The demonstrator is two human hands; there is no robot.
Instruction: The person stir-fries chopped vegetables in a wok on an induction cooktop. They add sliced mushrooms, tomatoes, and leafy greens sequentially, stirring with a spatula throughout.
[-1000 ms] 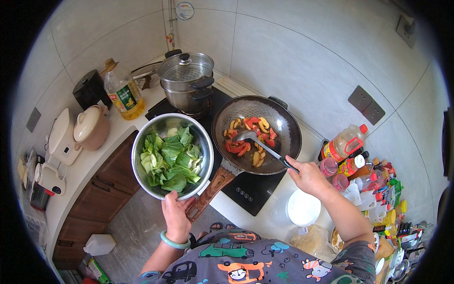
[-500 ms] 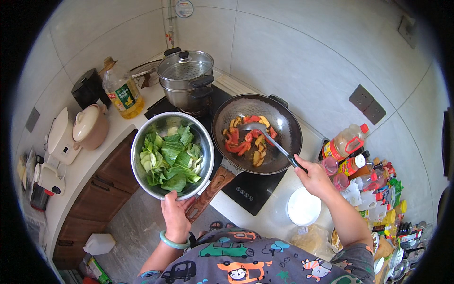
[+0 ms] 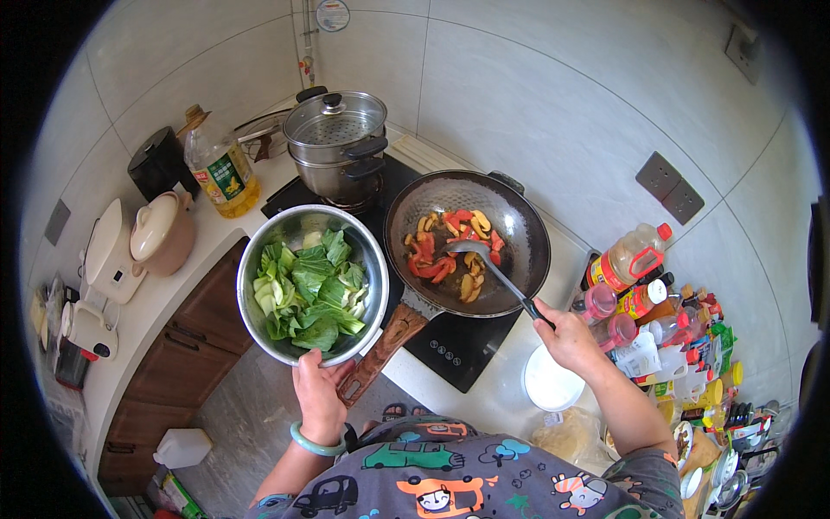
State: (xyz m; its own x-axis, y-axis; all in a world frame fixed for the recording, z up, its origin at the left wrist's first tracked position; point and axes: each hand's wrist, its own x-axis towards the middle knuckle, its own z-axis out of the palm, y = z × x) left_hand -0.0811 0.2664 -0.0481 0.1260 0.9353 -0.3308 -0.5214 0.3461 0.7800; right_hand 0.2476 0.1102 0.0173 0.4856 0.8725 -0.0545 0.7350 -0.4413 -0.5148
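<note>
Bowl [image 3: 313, 294], steel, full of cut green leaves [image 3: 309, 290], held up by left hand [image 3: 318, 394]; grip closed on its rim at 6 o'clock, bowl lifted over the counter [image 3: 147, 303] edge and overlapping the wok [image 3: 468, 242] rim at the wok's 9 o'clock. Right hand [image 3: 566, 339] grip closed around the black handle of a metal spatula [image 3: 493, 270], blade down among red pepper and sliced pieces in the wok. Wok sits on a black cooktop [image 3: 450, 346], wooden handle pointing to 7 o'clock under the bowl. Lidded steel steamer pot [image 3: 335, 143] at wok's 10 o'clock. Oil bottle [image 3: 220, 164] at bowl's 11 o'clock. White plate [image 3: 553, 381] just below right hand. Sauce bottles [image 3: 635, 285] clustered at wok's 4 o'clock.
</note>
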